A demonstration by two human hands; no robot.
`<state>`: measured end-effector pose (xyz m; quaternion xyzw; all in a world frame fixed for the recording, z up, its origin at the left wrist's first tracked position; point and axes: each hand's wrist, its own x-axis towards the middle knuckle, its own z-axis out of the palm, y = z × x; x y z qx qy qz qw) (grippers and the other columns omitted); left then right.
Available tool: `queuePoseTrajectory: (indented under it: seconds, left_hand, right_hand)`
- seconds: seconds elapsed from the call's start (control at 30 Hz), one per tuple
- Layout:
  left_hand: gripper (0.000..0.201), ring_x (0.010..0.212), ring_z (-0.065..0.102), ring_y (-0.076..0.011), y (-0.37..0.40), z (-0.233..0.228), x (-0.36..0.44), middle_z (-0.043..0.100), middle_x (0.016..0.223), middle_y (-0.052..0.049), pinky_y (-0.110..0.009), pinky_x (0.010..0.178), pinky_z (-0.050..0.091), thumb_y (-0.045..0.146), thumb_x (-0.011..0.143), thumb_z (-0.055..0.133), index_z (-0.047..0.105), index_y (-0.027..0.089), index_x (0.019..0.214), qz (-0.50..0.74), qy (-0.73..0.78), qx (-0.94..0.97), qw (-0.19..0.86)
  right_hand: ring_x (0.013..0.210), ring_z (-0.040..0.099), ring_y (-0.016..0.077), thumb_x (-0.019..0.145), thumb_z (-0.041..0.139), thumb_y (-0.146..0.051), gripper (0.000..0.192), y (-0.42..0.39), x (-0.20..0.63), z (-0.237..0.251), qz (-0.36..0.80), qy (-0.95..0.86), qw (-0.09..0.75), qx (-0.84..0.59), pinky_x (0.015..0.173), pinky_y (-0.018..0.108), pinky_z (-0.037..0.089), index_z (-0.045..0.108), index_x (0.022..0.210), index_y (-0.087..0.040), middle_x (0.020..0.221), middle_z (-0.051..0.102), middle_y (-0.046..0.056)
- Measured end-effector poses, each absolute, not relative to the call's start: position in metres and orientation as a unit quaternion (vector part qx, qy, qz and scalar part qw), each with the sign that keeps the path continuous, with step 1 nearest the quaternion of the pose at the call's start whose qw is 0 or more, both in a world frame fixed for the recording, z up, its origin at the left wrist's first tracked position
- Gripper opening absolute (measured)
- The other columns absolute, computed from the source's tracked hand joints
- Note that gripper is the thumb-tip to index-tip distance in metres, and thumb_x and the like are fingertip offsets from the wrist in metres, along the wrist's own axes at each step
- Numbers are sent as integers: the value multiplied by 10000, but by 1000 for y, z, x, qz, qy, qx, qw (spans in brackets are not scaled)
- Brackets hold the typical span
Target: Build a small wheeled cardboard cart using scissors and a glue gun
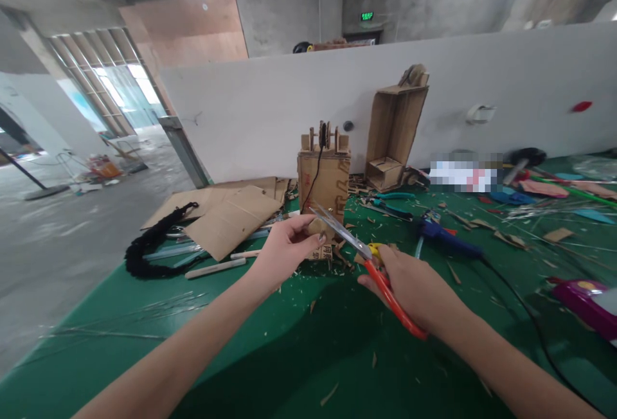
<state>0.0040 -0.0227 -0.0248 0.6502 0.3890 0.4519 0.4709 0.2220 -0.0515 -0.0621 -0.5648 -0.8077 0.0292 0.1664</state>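
My right hand (403,277) is closed around the red and yellow handles of a pair of scissors (389,297). The scissors' blades point up and left, parted a little. Between the thumb and fingers of my left hand (289,243) is a small round cardboard piece (318,229), close to the blades; whether they touch it I cannot tell. Just behind, a tall cardboard box (324,178) stands upright, with upright cardboard pieces on top and a black cord running down its front. Printed cardboard (322,252) lies under my left fingers, partly hidden.
Flat cardboard sheets (236,220), a black fuzzy bundle (139,255) and sticks (214,268) lie left. An open cardboard frame (398,130) leans on the white partition (255,110). On the right are pliers (393,204), a blue glue gun (448,239) with its cable, and a purple object (585,303).
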Motion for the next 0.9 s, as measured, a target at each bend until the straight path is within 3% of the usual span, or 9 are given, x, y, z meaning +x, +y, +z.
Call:
queuePoseTrajectory:
  seconds: [0.33, 0.6, 0.9]
  left_hand:
    - [328, 849, 604, -184, -23, -24, 4, 687, 916, -51, -307, 800, 465, 278, 763, 639, 665, 174, 1073, 457, 394, 655, 454]
    - [273, 882, 614, -195, -23, -26, 4, 683, 903, -63, -329, 847, 459, 279, 759, 645, 668, 156, 1002, 466, 389, 640, 471]
    - [298, 895, 612, -197, -22, -28, 4, 686, 930, -67, -326, 849, 459, 276, 756, 647, 665, 154, 1028, 467, 388, 634, 479]
  right_hand:
    - [653, 635, 256, 861, 424, -517, 365, -52, 222, -61, 44, -800, 165, -575, 515, 309, 416, 553, 868, -176, 725, 634, 97]
    - [596, 633, 248, 882, 371, -542, 426, -53, 222, -64, -14, -805, 146, -574, 523, 313, 417, 563, 825, -166, 696, 628, 101]
    - [640, 618, 245, 862, 418, -542, 410, -52, 224, -60, 10, -813, 150, -562, 546, 323, 419, 570, 889, -162, 742, 622, 97]
